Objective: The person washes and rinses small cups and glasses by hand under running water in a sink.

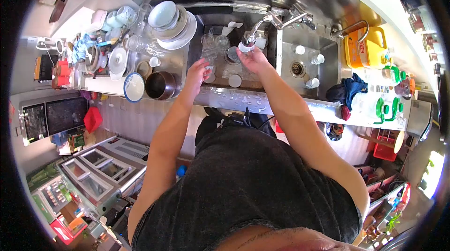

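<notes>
My right hand (253, 58) is wrapped round a small white cup (245, 47) under the faucet spout (257, 28), over the left sink basin. My left hand (198, 75) is at the left side of that basin, fingers curled; whether it grips anything is too small to tell. Clear glasses (215, 42) lie in the basin beyond my left hand. Near the basin's front edge is a round whitish cup (235, 80). A dark round piece (233, 55) lies between my hands.
Stacked bowls and plates (176, 26), a brown pot (160, 85) and a blue-rimmed bowl (134, 87) stand at left. The right basin (328, 44) holds several white cups (312, 83). A yellow jug (368, 47) and green-capped bottles (382, 108) are further right.
</notes>
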Available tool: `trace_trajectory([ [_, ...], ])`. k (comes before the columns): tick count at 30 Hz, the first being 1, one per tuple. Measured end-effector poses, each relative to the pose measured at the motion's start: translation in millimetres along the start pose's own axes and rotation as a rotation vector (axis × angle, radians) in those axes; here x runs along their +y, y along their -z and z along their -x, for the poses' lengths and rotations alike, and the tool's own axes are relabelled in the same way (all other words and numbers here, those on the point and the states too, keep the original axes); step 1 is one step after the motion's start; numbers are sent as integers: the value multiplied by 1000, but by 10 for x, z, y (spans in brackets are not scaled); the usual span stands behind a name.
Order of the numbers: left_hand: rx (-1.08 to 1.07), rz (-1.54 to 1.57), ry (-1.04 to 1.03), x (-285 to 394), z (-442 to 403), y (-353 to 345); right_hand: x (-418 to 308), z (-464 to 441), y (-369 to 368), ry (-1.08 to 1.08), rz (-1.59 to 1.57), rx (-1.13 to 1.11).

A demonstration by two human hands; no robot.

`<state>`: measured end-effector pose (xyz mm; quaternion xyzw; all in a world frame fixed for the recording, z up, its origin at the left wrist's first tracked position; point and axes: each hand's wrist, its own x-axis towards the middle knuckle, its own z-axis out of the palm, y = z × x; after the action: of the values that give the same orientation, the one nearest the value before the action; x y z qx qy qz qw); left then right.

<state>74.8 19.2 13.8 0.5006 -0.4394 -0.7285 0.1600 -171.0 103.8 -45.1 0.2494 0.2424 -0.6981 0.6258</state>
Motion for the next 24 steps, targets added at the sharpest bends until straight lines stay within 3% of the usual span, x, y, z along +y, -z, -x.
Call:
trace_trajectory([
  [6, 4, -20, -5, 92, 77, 17, 80, 225, -208, 68, 239, 67],
  [8, -6, -29, -9, 110, 71, 0, 43, 75, -88, 189, 677, 244],
  [9, -9, -42, -30, 112, 68, -19, -2, 92, -72, 187, 668, 245],
  [11, -15, -62, -43, 94, 73, -67, -98, 160, 4, 377, 1274, 172],
  [12, -22, -71, -38, 101, 78, -101, -112, 249, -23, 376, 1266, 177],
  [14, -33, -88, -40, 122, 72, -148, -160, 443, -154, 697, 1749, 261],
  [16, -41, -80, -37, 91, 81, -182, -244, 435, -59, 717, 1719, 167],
  [20, -53, -112, -38, 97, 89, -201, -415, 468, 111, 547, 1521, 92],
  [22, -45, -106, -31, 97, 100, -220, -472, 638, 183, 236, 614, -124],
  [23, -48, -111, -29, 99, 96, -230, -562, 764, 207, 137, 494, -272],
  [24, -43, -109, -28, 87, 103, -237, -603, 893, 177, 139, 489, -267],
])
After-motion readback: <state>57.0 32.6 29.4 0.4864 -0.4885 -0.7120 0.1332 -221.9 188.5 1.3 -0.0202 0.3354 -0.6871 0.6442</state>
